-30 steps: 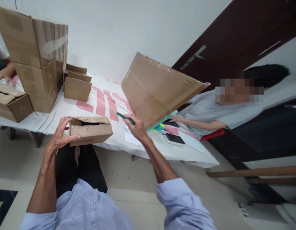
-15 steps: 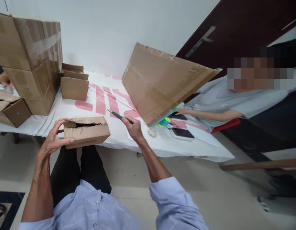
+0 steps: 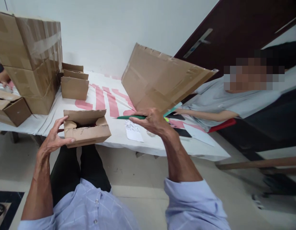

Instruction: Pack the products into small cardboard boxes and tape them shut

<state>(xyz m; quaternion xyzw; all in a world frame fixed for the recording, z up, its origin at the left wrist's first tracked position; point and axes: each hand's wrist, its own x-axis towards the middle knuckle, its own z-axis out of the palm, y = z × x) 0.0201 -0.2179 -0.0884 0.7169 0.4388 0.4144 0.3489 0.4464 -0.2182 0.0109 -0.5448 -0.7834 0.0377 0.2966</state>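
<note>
My left hand (image 3: 55, 134) grips the left end of a small brown cardboard box (image 3: 89, 135) at the table's front edge. The box's back flap stands up, its front edge is torn, and the inside is dark; its contents cannot be made out. To the right, above the table, my right hand (image 3: 151, 121) is closed around a green utility knife (image 3: 128, 117), which points left. The blade is hard to see now. Below the knife, a white card with dark markings (image 3: 134, 131) lies on the cloth.
Taped cartons (image 3: 30, 57) are stacked at the left, beside a small open box (image 3: 74, 88). A large cardboard sheet (image 3: 159, 80) leans across the table (image 3: 109, 140). A co-worker in a grey shirt (image 3: 224, 99) sits at the right; another person's hand (image 3: 3, 78) shows far left.
My right hand has moved right with the knife, uncovering the white card. On the small box, the back flap has risen and the opening is wider. My left hand stays in place.
</note>
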